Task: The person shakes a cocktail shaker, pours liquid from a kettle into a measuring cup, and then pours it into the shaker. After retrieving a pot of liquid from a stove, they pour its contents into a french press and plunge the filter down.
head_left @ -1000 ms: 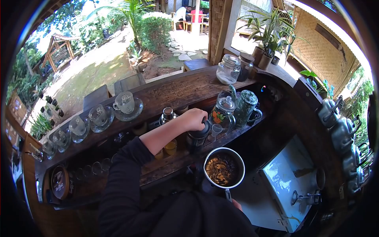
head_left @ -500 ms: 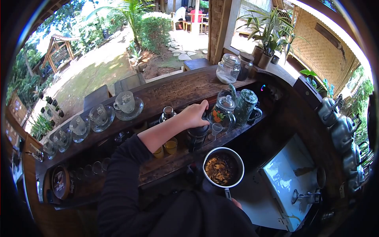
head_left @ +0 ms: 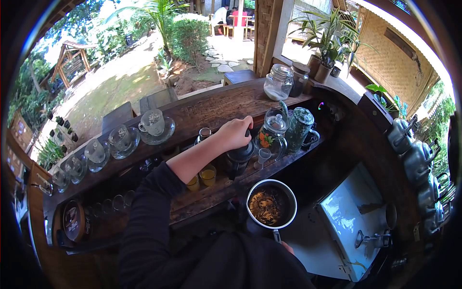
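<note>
My left hand reaches over the shelf behind the counter, fingers closed round the black top knob of a dark French press. Low in the view, my right hand shows only in part, at the handle of a saucepan. Dark liquid with brown and yellowish pieces fills the pan, which is held level in front of the shelf. Right of the press stand a small clear stemmed cup and a glass pitcher with an orange flower design. Two glasses of yellow liquid stand left of it.
A green speckled enamel pot stands beside the pitcher. Glass cups on saucers line the wooden counter at left. Lidded jars stand at the back. Metal kettles line the right side, near a white surface.
My left hand has shifted slightly left and its fingers have drawn in round the knob. The French press has shifted a little and shows more of its lid. The saucepan has barely moved.
</note>
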`<state>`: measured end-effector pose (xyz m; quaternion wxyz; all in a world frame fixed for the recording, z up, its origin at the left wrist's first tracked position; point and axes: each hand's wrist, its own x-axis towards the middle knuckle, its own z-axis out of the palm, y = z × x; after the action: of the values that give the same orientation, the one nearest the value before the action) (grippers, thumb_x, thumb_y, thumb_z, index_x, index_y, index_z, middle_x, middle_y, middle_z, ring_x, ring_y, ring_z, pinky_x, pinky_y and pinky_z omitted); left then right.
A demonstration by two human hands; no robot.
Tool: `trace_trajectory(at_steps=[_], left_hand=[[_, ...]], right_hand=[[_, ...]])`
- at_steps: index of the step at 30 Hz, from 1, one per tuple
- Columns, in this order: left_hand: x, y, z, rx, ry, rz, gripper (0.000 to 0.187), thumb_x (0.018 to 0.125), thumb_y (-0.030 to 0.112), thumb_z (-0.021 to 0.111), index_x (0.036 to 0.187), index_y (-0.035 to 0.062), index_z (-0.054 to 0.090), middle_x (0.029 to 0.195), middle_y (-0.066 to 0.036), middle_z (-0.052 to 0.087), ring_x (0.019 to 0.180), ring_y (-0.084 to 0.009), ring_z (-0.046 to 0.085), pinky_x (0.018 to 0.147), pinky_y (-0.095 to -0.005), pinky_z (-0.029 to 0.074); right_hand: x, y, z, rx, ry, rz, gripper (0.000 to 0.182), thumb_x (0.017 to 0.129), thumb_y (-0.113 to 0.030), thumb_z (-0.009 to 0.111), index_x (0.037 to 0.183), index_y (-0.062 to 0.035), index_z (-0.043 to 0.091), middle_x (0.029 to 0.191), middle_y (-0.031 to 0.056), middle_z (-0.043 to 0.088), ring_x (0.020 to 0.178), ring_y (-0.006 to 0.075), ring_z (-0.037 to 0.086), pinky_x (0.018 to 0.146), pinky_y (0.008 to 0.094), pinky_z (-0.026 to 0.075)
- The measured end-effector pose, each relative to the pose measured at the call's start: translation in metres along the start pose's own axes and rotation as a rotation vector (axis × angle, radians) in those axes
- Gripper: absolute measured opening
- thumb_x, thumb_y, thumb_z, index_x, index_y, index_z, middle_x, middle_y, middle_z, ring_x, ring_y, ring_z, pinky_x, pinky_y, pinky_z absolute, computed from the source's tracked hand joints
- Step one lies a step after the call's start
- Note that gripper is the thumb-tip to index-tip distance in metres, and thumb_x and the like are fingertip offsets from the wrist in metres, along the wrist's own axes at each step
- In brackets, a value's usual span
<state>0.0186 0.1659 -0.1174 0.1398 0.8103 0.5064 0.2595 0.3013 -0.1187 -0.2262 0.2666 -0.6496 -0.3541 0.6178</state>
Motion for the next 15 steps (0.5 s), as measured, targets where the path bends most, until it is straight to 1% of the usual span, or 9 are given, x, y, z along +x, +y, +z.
trace_trajectory(at_steps=[4,6,13,15], left_hand=[[0.001,0.004,-0.006,-0.011,0.006,-0.022,0.024,0.076,0.015,0.058,0.096,0.0059,0.049,0.083,-0.019,0.061,0.084,-0.0362,0.06,0.073,-0.0427,0.046],[0.001,0.005,-0.008,-0.009,0.031,-0.047,0.027,0.073,0.015,0.063,0.094,0.0054,0.05,0.081,-0.018,0.062,0.083,-0.0361,0.06,0.072,-0.043,0.047],[0.001,-0.001,0.002,-0.046,0.041,-0.021,0.024,0.073,0.013,0.061,0.093,0.0045,0.052,0.083,-0.018,0.062,0.084,-0.0356,0.06,0.074,-0.0419,0.047],[0.001,0.003,-0.001,-0.073,0.023,-0.093,0.022,0.073,0.012,0.061,0.092,0.0041,0.054,0.082,-0.018,0.062,0.084,-0.0353,0.06,0.074,-0.0415,0.047]], right_hand=[[-0.001,0.002,0.0,0.017,-0.004,0.007,0.033,0.089,-0.019,0.054,0.116,0.0003,0.055,0.101,0.0092,0.061,0.098,0.017,0.056,0.087,0.0275,0.041],[0.001,0.008,-0.001,0.057,-0.01,-0.016,0.033,0.089,-0.019,0.054,0.116,0.0004,0.054,0.102,0.0093,0.061,0.098,0.0169,0.056,0.087,0.0277,0.041],[0.005,0.016,-0.004,0.065,-0.018,-0.001,0.034,0.088,-0.018,0.055,0.117,0.0005,0.054,0.102,0.0088,0.061,0.098,0.017,0.057,0.086,0.0275,0.041],[0.005,0.016,-0.005,0.067,-0.014,0.01,0.034,0.088,-0.018,0.055,0.116,0.0006,0.054,0.101,0.0085,0.061,0.097,0.0168,0.057,0.086,0.0274,0.042]])
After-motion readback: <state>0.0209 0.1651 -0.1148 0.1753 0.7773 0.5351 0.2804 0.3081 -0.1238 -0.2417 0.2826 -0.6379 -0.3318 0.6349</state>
